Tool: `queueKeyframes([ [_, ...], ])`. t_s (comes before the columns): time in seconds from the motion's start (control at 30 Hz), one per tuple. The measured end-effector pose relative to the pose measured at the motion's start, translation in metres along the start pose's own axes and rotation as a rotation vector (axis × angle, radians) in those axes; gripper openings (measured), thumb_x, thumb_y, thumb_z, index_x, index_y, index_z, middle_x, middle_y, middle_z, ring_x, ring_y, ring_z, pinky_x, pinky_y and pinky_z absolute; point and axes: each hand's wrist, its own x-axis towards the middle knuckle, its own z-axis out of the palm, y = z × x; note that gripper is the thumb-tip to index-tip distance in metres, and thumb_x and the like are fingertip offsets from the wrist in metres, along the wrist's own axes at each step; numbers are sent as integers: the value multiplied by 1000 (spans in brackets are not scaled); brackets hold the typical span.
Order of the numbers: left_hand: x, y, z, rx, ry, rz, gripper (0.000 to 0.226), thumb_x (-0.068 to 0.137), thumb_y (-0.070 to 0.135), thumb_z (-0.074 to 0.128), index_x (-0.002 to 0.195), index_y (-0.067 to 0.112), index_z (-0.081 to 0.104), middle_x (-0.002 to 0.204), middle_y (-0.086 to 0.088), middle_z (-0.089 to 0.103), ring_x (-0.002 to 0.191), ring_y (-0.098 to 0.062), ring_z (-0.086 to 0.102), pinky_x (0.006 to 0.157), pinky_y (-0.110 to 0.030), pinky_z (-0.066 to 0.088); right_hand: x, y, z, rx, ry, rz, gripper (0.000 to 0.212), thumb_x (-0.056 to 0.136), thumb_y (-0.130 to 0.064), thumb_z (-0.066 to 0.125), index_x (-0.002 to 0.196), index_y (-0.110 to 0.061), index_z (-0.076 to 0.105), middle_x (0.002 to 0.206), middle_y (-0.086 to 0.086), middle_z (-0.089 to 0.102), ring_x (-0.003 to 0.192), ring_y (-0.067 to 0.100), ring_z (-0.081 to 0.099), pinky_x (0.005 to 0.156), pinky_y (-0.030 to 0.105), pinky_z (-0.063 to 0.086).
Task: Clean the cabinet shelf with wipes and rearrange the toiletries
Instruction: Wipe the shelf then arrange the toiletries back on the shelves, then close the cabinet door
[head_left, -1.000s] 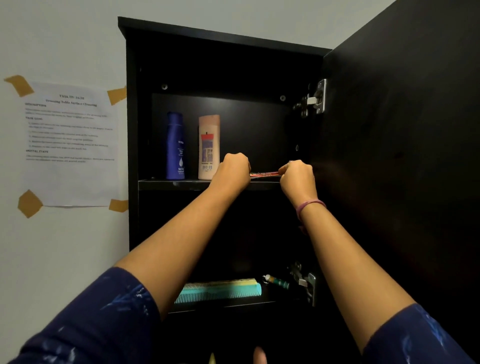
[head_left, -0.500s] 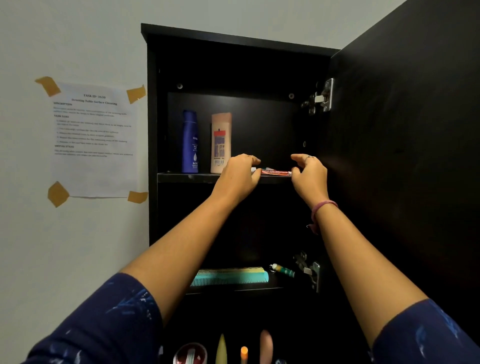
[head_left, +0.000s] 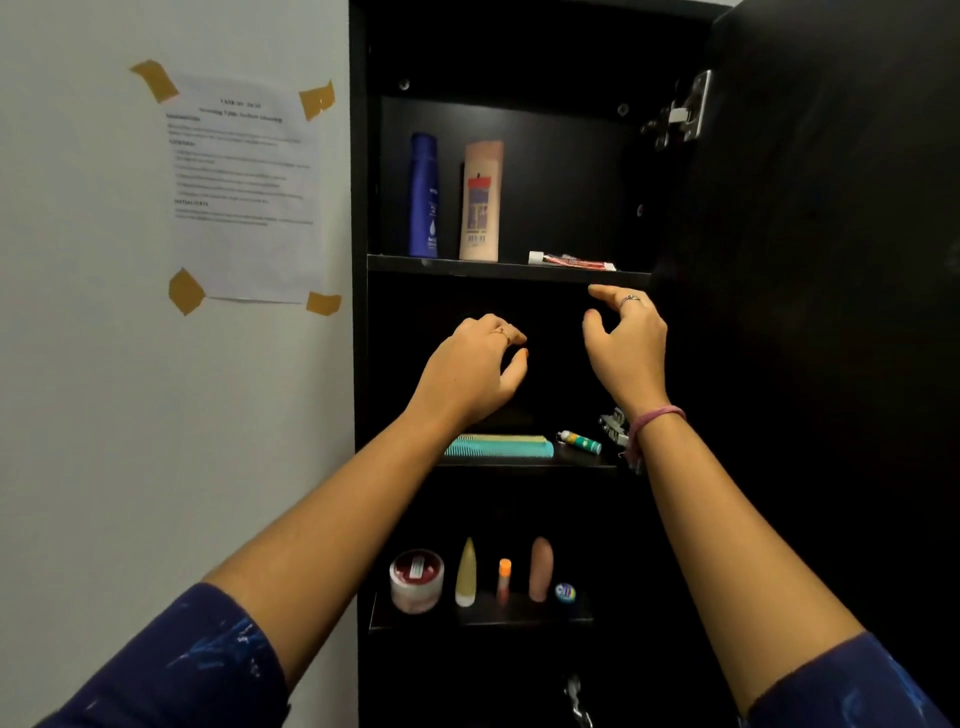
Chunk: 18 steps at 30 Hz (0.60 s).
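Observation:
A black cabinet stands with its door swung wide to the right. On its top shelf (head_left: 498, 269) stand a blue bottle (head_left: 424, 195) and a peach bottle (head_left: 481, 201); a red and white toothpaste tube (head_left: 571, 260) lies flat to their right. My left hand (head_left: 475, 371) and my right hand (head_left: 626, 343) hover below that shelf, fingers loosely curled, holding nothing. The middle shelf carries a teal comb (head_left: 498, 447) and a small green tube (head_left: 581, 442).
The lower shelf (head_left: 480, 618) holds a red-lidded jar (head_left: 417, 579), a yellow pointed bottle (head_left: 466, 571), an orange-capped stick (head_left: 504, 579), a peach bottle (head_left: 540, 569) and a small round tin (head_left: 564, 592). The cabinet door (head_left: 831, 312) is at right. A taped paper (head_left: 241, 182) hangs on the wall.
Both hands let go of the toothpaste tube, which now lies on the top shelf, and dropped below the shelf edge. The view tilted down.

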Motion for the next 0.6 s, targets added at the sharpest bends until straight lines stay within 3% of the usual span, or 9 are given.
queueKeyframes([
  [0.37, -78, -44, -32, 7, -5, -65, 31, 91, 26, 51, 116, 11, 63, 119, -3, 61, 111, -19, 54, 90, -33, 49, -74, -41, 31, -48, -90, -9, 28, 90, -15, 54, 117, -15, 61, 123, 1, 56, 116, 9, 52, 90, 11, 33],
  [0.6, -121, -85, -71, -8, -36, -53, 31, 91, 25, 53, 115, 9, 63, 119, -5, 60, 110, -19, 54, 83, -24, 45, -119, -78, 50, -113, -45, 23, 30, 90, -16, 53, 120, -14, 58, 125, 1, 54, 119, 12, 50, 90, 10, 31],
])
